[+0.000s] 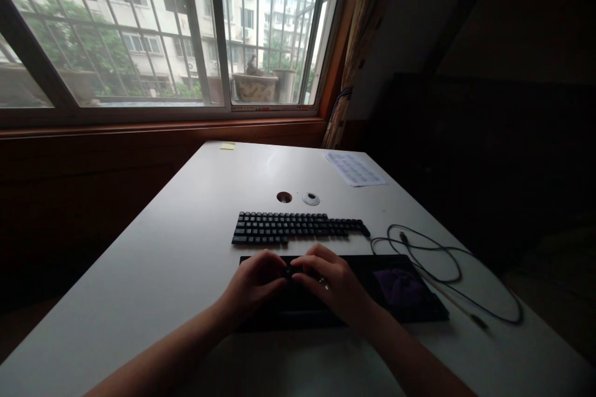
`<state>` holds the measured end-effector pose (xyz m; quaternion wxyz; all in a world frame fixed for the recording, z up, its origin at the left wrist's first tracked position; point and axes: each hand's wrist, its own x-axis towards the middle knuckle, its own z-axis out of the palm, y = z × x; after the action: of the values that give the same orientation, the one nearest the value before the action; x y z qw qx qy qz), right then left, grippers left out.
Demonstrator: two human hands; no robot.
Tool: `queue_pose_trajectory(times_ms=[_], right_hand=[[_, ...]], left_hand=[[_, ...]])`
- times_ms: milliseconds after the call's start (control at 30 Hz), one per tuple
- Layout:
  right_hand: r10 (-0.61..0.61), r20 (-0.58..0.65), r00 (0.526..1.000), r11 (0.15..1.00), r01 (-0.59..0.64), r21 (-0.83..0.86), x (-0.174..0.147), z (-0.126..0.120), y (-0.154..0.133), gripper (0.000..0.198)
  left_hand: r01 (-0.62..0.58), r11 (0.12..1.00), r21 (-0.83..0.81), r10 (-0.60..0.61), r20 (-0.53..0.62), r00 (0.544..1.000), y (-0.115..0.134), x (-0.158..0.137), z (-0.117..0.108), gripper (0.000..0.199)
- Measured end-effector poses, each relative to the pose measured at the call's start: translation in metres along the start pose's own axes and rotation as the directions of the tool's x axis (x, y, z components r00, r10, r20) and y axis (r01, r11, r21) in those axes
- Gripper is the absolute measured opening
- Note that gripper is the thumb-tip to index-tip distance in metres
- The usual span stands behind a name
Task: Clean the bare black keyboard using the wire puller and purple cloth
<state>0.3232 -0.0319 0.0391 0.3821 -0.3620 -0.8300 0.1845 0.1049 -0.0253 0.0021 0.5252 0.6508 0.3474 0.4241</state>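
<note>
A long black keyboard base (pixel 363 263) lies near the front of the white table, mostly dark and partly covered by my hands. Over its left half, my left hand (pixel 258 279) and my right hand (pixel 330 276) meet fingertip to fingertip. Both pinch a small dark keycap (pixel 289 270), largely hidden by the fingers. A ring shows on my right hand. Just beyond the base, many loose black keycaps (pixel 279 226) are lined up in rows like a keyboard layout. On the base's right part rests a crumpled purple cloth (pixel 400 286).
Looped black cable (pixel 459 270) lies to the right, with a plug near the table edge. Farther back are a round cable hole (pixel 284 197), its white cover (pixel 311 198), printed papers (pixel 356 169) and a yellow sticky note (pixel 228 146). A barred window stands behind the table (pixel 162 248).
</note>
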Motion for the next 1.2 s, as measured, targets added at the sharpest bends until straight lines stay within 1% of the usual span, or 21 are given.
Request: queue_pose_trajectory(times_ms=[100, 233, 433, 500, 600, 700, 833, 967, 1067, 1200], right_hand=[[-0.001, 0.015, 1.0, 1.0, 0.001, 0.007, 0.003, 0.001, 0.002, 0.016], [0.036, 0.028, 0.999, 0.999, -0.037, 0.039, 0.003, 0.003, 0.007, 0.016], [0.026, 0.013, 1.0, 0.996, -0.027, 0.088, -0.001, 0.007, 0.008, 0.017], [0.021, 0.009, 1.0, 0.995, -0.022, 0.1, -0.003, 0.009, 0.007, 0.017], [0.01, 0.035, 0.999, 0.993, -0.013, 0.114, -0.006, 0.01, 0.006, 0.017], [0.007, 0.054, 0.999, 0.993, -0.014, 0.12, -0.009, 0.01, 0.005, 0.017], [0.007, 0.032, 0.999, 0.992, -0.011, 0.125, -0.009, 0.01, 0.003, 0.015], [0.005, -0.008, 1.0, 0.992, -0.004, 0.123, -0.008, 0.009, 0.001, 0.015], [-0.019, -0.028, 0.999, 0.996, 0.021, 0.092, -0.009, 0.009, -0.001, 0.018], [-0.082, -0.061, 0.995, 0.996, 0.084, 0.027, -0.011, 0.011, -0.001, 0.023]], left_hand=[[-0.006, 1.0, -0.024, 0.006, -0.006, 1.0, -0.001, 0.0, 0.0, 0.023], [-0.001, 0.999, -0.05, 0.001, 0.002, 1.0, 0.001, 0.0, -0.001, 0.024], [0.044, 0.996, -0.08, -0.043, 0.01, 0.999, 0.002, 0.002, -0.004, 0.026], [0.057, 0.99, -0.127, -0.053, 0.029, 0.998, 0.0, 0.003, -0.006, 0.027], [0.088, 0.978, -0.19, -0.074, 0.079, 0.994, -0.002, 0.005, -0.008, 0.026], [0.115, 0.973, -0.201, -0.093, 0.115, 0.989, -0.001, 0.007, -0.01, 0.025], [0.137, 0.983, -0.119, -0.121, 0.13, 0.984, 0.005, 0.007, -0.011, 0.025], [0.153, 0.986, -0.071, -0.145, 0.107, 0.984, 0.011, 0.007, -0.009, 0.028], [0.144, 0.986, -0.086, -0.132, 0.127, 0.983, 0.012, 0.007, -0.009, 0.026], [0.18, 0.971, -0.157, -0.155, 0.16, 0.975, 0.007, 0.006, -0.011, 0.025]])
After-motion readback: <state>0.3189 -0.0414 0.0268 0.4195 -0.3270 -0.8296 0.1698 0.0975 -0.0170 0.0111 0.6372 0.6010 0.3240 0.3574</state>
